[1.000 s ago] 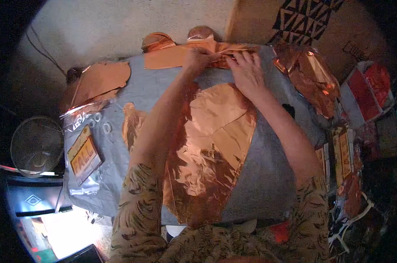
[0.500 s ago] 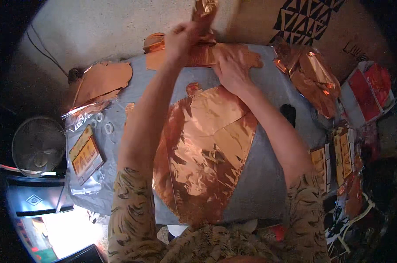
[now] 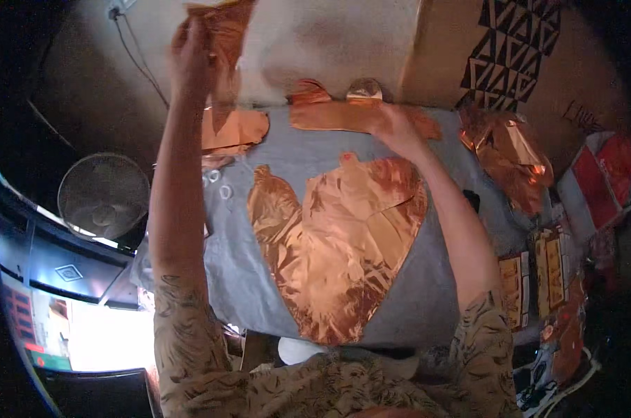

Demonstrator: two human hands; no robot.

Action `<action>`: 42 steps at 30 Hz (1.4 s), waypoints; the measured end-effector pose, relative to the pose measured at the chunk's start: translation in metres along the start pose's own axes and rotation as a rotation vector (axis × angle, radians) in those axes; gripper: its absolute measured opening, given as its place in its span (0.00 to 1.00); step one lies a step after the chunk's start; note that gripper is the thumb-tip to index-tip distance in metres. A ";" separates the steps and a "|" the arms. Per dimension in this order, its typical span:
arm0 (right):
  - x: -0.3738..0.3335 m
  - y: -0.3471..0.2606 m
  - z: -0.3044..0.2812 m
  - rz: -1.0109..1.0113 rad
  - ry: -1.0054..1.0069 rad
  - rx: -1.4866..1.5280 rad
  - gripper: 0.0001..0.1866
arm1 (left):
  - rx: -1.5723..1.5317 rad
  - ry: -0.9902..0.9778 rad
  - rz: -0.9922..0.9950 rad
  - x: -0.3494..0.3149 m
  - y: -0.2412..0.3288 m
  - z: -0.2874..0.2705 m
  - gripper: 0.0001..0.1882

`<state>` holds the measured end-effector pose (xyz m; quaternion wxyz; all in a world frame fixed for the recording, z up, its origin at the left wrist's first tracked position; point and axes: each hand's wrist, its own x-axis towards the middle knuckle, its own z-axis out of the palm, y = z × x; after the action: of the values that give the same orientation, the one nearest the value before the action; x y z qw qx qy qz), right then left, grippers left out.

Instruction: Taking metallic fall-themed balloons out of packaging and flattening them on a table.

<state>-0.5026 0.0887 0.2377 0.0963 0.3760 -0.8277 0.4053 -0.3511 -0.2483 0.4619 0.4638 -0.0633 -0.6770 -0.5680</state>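
My left hand (image 3: 192, 59) is raised at the upper left, its fingers closed on a flat, copper-coloured foil balloon (image 3: 228, 35) that hangs in front of the wall. Motion blurs part of that hand. At the back of the table my right hand (image 3: 402, 132) lies with fingers stretched out on a long folded copper foil piece (image 3: 336, 117). Between my forearms a large uninflated foil balloon (image 3: 357, 237) is spread flat, rounded at the top with a small tab and narrowing towards me. Its crinkled left lobe (image 3: 277, 202) also has a tab.
More flat copper foil (image 3: 242, 131) lies at the back left, near small white rings (image 3: 225, 191). Crumpled shiny foil (image 3: 514, 160) sits at the right, beside a red-and-white package (image 3: 601, 174) and orange printed packs (image 3: 549, 272). A round fan (image 3: 103, 198) stands left of the grey-covered table (image 3: 235, 279).
My left hand has swung left and up from the back of the table, carrying the foil balloon. My right hand stays on the folded foil. The whole view has shifted.
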 end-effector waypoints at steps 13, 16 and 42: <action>-0.038 -0.257 -0.158 -0.041 -0.117 1.088 0.17 | -0.174 -0.491 -0.170 -0.160 0.115 0.047 0.28; -0.072 -0.248 -0.167 -0.082 -0.059 1.084 0.17 | -0.116 -0.468 -0.011 -0.210 0.095 0.039 0.23; -0.320 -0.184 -0.003 0.554 -0.261 0.344 0.12 | 0.378 -0.841 -0.011 -0.357 -0.019 -0.032 0.11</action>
<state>-0.1508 0.1937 0.2017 -0.1889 0.1966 -0.8231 0.4981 -0.1442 -0.1244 0.1965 0.1495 -0.1989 -0.8984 -0.3619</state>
